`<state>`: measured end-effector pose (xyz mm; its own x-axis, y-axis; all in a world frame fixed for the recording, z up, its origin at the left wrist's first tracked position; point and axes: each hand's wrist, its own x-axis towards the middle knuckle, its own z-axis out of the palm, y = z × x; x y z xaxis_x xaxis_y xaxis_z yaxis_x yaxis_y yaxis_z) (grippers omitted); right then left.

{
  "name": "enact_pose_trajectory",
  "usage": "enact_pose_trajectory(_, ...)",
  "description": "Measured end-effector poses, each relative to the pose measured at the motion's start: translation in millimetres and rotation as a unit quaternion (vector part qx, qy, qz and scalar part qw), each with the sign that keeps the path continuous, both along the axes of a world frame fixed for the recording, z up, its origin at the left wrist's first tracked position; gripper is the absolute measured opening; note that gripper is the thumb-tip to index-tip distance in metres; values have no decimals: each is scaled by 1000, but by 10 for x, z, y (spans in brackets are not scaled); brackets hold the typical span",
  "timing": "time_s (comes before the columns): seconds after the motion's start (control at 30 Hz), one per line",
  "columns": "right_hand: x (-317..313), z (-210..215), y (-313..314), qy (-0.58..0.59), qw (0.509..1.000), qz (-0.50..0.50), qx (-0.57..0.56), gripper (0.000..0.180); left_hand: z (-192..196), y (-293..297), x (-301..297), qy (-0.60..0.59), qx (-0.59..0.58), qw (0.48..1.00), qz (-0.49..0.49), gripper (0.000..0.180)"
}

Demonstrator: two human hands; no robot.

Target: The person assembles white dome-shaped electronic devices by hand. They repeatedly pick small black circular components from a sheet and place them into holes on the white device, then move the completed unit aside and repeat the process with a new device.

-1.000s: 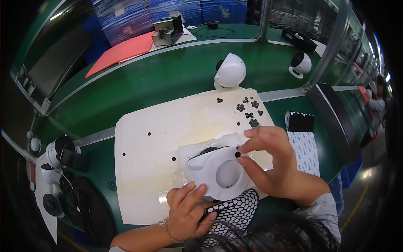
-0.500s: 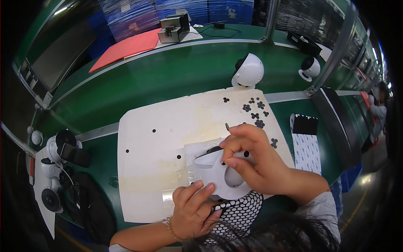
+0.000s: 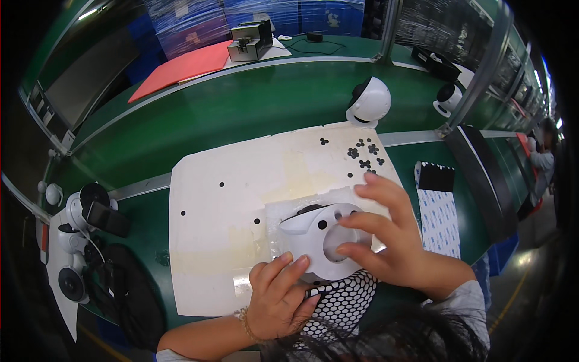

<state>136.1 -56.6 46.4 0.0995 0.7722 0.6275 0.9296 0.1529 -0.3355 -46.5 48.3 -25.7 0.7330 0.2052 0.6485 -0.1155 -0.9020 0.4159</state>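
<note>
A white plastic housing (image 3: 295, 244) with a large round opening lies on a translucent pad (image 3: 274, 211) in front of me. A small black round dot (image 3: 322, 224) sits on its face. My left hand (image 3: 280, 295) is closed at the housing's near left edge, two fingertips pressing on it. Beside its thumb is a black sheet with white round spots (image 3: 347, 301), partly beneath the housing. My right hand (image 3: 392, 235) hovers over the right side of the housing, fingers apart, with nothing visible in them. It hides part of the opening's rim.
Loose black dots and dot clusters (image 3: 353, 153) lie on the white board (image 3: 211, 253). A white round-headed camera (image 3: 370, 101) stands behind it, another (image 3: 447, 98) farther right. A patterned backing strip (image 3: 439, 211) lies right. Cameras and a black cable (image 3: 114, 277) are at left.
My right hand has opened from a pinch and moved right, off the housing. The black dot on the face now shows uncovered. My left hand stays about where it was.
</note>
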Motion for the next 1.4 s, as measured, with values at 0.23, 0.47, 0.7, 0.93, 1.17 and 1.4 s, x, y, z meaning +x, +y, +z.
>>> enact_pose_trajectory(0.23, -97, -98, -108, 145, 978, 86, -125, 8, -43, -13, 54, -15, -20, 1000, -6, 16)
enact_pose_trajectory(0.47, -121, -80, -111, 117, 978, 82, -152, 5, -15, -23, 57, -21, -20, 1000, 5, 16)
enact_pose_trajectory(0.7, -128, -106, -110, 102, 982, 65, -143, 4, -20, -32, 88, -29, -22, 999, 10, 16)
enact_pose_trajectory(0.93, -225, -299, -275, -147, 988, -51, -3, 17, 1, -47, 106, -26, -26, 999, 8, 18)
enact_pose_trajectory(1.17, -283, -233, -299, 21, 1000, -18, 7, 18, -16, -54, 121, -42, -29, 999, 12, 20)
enact_pose_trajectory(1.4, -239, -474, -311, -138, 975, 55, 163, 16, -13, -84, 108, -38, -23, 999, 15, 22)
